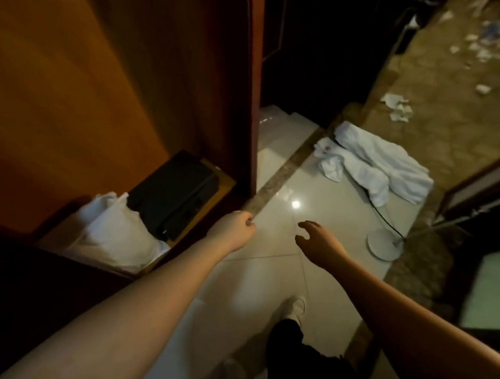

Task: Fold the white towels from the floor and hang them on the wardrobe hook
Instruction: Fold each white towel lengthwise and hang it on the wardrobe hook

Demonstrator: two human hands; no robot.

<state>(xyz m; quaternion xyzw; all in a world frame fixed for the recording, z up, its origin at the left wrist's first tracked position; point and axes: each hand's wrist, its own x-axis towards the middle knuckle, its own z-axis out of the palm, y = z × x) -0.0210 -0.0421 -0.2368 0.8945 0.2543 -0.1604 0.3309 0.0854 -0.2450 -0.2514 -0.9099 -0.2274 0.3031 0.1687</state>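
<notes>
White towels lay crumpled ahead and to the right, long axis slanting down-right, nearer the loose-fingered, empty right hand than the curled, empty left hand.

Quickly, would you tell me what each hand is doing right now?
Left hand: fingers curled, holding nothing visible.
Right hand: open, fingers spread, holding nothing, above the floor tiles.

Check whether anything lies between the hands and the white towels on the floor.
Nothing visible blocks them: only bare glossy floor tile separates the left hand and right hand from the white towels. A black cord emerges from under the pile, toward a round white base.
</notes>
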